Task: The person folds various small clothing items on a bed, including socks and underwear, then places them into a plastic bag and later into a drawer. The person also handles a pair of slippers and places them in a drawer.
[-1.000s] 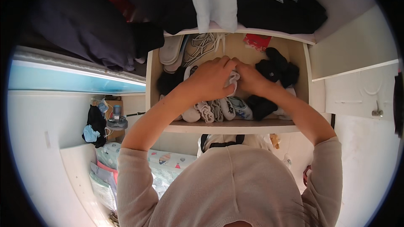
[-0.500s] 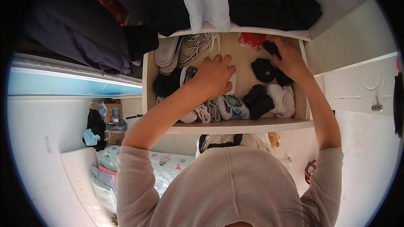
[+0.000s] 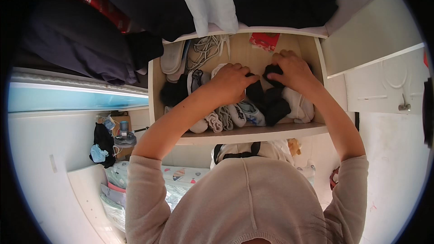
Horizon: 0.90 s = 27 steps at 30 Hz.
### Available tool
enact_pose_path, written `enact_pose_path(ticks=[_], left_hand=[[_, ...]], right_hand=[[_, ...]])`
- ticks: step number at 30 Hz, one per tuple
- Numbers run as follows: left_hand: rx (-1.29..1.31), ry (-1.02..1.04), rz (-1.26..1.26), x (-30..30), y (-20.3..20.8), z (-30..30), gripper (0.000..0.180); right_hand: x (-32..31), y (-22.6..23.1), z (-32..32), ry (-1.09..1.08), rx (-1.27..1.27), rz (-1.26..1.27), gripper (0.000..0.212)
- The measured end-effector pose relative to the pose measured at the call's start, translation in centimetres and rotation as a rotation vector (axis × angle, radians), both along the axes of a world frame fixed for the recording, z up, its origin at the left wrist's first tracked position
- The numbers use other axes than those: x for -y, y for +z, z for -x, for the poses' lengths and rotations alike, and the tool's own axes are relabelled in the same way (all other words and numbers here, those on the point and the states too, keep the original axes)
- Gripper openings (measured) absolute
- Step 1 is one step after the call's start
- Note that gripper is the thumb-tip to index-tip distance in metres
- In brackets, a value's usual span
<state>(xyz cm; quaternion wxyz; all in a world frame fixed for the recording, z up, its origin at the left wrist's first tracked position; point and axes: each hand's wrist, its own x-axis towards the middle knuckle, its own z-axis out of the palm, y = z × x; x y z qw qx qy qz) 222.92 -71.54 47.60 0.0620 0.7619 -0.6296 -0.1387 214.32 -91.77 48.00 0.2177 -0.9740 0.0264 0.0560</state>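
Note:
A pulled-out drawer (image 3: 244,135) holds rows of rolled socks. My left hand (image 3: 229,85) is over its middle, fingers bent, thumb and fingertips closed at the top of a black rolled sock (image 3: 255,95). To the right, my right hand (image 3: 293,71) has its thumb and fingers round another black sock bundle (image 3: 272,73), partly covered by the hand. Nearer the drawer front lie a black sock roll (image 3: 276,112) and a white one (image 3: 300,105). Grey and white patterned socks (image 3: 226,116) fill the front row, partly under my left forearm.
At the drawer's back left are pale insoles (image 3: 171,58) and a tangle of white cord (image 3: 209,52). A red packet (image 3: 264,40) lies at the back right. Dark clothes (image 3: 86,40) and a white garment (image 3: 205,0) hang above the drawer. A cabinet door (image 3: 375,36) stands at the right.
A black sock has shifted left beside my left hand. My right hand has come left and nearer, onto a black bundle. The whole view has shifted slightly.

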Motion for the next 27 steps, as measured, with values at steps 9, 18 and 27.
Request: enact_pose_path(ticks=[9,18,27], left_hand=[[0.016,0.148,-0.115,1.1,1.1,1.0,0.053],[-0.110,0.005,0.174,2.0,-0.3,1.3,0.065],[-0.235,0.078,0.112,3.0,0.5,1.3,0.042]], right_hand=[[-0.5,-0.2,-0.6,-0.120,-0.286,-0.108,0.040],[-0.7,0.2,0.3,-0.005,-0.451,-0.289,0.047],[-0.9,2.1,6.1,0.415,-0.187,0.105,0.039]])
